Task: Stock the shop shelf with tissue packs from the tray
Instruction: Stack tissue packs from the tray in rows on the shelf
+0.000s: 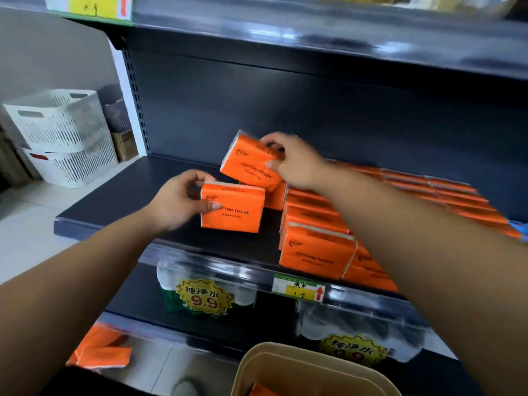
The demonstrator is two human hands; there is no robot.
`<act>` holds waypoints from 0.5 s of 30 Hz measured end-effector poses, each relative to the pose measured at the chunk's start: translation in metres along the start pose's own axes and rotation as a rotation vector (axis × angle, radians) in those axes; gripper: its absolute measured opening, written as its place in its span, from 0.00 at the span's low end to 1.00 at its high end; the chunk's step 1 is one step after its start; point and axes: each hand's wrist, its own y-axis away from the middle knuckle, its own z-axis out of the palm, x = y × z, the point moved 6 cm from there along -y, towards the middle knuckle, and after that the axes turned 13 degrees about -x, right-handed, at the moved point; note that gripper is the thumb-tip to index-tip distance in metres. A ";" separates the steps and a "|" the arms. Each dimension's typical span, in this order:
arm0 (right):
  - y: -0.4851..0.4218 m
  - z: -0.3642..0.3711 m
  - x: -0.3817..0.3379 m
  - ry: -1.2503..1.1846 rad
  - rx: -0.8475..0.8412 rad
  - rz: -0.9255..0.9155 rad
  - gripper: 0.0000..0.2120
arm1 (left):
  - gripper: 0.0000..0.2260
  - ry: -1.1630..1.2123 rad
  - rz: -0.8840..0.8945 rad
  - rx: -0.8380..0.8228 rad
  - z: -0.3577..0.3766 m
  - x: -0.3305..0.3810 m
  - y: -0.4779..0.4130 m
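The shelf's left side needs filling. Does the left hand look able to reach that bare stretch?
Probably yes. The left hand, gripping a tissue pack, is right at the bare part of the shelf, with nothing in between.

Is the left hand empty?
No, the left hand grips an orange cotton tissue pack by its left end.

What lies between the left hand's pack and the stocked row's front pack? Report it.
Head view: only bare shelf lies between the pack in the left hand and the row's front pack; nothing stands in that gap.
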 end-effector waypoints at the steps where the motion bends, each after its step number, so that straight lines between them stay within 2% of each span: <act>1: -0.008 0.004 0.003 0.042 0.000 0.019 0.20 | 0.17 -0.001 0.001 -0.011 0.002 -0.004 -0.003; 5: -0.028 0.025 0.012 0.168 -0.085 0.066 0.21 | 0.17 0.037 -0.017 -0.012 0.010 -0.016 -0.006; 9: -0.038 0.035 0.032 0.428 -0.106 0.138 0.21 | 0.16 0.172 -0.034 0.064 0.012 -0.025 -0.008; 15: -0.033 0.041 0.035 0.681 -0.100 0.120 0.14 | 0.16 0.198 -0.065 0.031 0.021 -0.031 -0.016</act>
